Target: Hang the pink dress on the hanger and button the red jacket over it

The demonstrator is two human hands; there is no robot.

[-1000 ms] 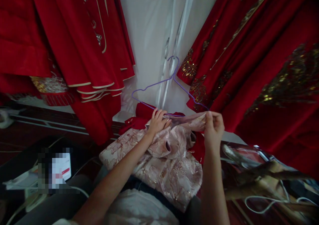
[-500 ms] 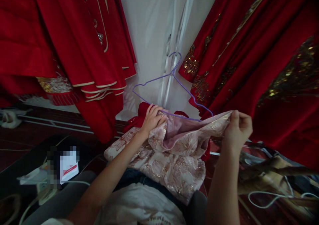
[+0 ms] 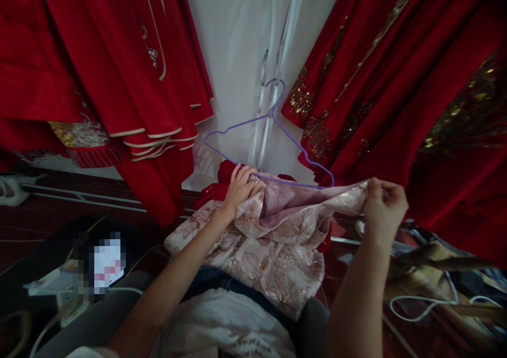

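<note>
A pink and gold brocade garment lies across my lap, its pink lining showing at the open top edge. My left hand is closed on that edge together with the lower bar of a purple wire hanger. My right hand pinches the garment's other end and holds it stretched out to the right. The hanger stands upright behind the cloth, hook at the top. A red garment lies bunched under and behind the pink one.
Red embroidered robes hang at the left and right, with a white cover between them. A white cable and gold fabric lie at the lower right. Papers and a cord sit at the lower left.
My right hand has drawn the garment's edge out to the right, opening it so the pink lining shows. My left hand has stayed on the hanger bar.
</note>
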